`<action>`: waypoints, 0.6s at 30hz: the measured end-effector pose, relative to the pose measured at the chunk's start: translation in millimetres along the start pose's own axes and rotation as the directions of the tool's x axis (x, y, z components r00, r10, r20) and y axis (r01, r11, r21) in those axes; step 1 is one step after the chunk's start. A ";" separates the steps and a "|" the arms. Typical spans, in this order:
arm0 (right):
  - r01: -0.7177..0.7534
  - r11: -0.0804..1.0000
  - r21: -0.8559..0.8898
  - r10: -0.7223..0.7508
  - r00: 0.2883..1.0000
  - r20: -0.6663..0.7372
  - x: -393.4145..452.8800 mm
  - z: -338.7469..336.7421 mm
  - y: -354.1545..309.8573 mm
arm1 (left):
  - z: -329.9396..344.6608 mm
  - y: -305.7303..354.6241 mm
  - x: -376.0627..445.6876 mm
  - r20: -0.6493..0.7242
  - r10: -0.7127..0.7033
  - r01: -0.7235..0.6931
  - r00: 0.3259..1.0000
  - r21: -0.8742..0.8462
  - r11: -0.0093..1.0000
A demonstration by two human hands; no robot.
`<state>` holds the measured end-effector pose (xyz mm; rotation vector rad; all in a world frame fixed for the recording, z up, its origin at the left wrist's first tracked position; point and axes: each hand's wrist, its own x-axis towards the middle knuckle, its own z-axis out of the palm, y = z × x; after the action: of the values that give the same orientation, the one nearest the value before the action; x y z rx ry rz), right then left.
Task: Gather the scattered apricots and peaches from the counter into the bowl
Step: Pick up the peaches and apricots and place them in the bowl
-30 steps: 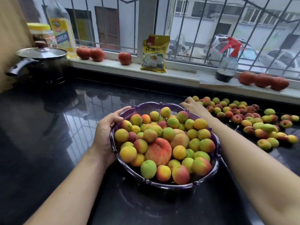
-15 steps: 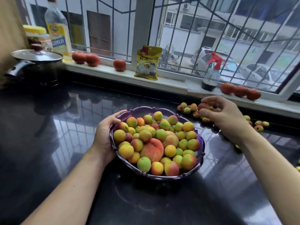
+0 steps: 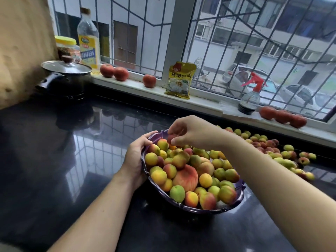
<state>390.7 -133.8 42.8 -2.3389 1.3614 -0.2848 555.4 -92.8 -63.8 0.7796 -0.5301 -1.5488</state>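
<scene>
Bowl (image 3: 236, 201) nearly filled, much fruit (image 3: 283, 153) left on the table right of it.
A red fruit (image 3: 171, 138) is pinched by the right hand (image 3: 192, 133) over the bowl; its rim is gripped by the left hand (image 3: 135, 159).

Readable print: one packet, one bottle label, little else

On the windowsill you can see a yellow packet (image 3: 180, 80) leaning against the window frame, with a line of large dark Chinese characters across its middle that looks like 食用纯面, though the last characters are too soft to be sure of; its red top corner carries a small logo you cannot read. The tall oil bottle (image 3: 88, 39) at the left end of the sill has a yellow label with a green oval brand mark and a blue band of Chinese characters, all too blurred to read.
</scene>
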 end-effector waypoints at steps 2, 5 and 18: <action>-0.022 0.996 -0.084 0.026 0.998 0.053 4.7 5.6 -9.1 | 0.1 -0.2 0.6 -0.006 0.002 -0.002 1.000 -0.006 1.000; -0.056 0.979 -0.194 0.071 0.995 0.074 6.7 16.0 -16.4 | 0.5 -0.8 1.6 -0.016 0.002 -0.002 1.000 -0.019 1.000; -0.105 0.994 0.027 0.108 0.939 -0.327 -11.7 -14.0 21.2 | 3.4 -0.7 -1.8 0.005 0.011 -0.011 1.000 0.002 1.000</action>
<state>363.0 -136.3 46.1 -2.2716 1.6280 -0.6708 552.4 -91.2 -61.7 0.7734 -0.5391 -1.5404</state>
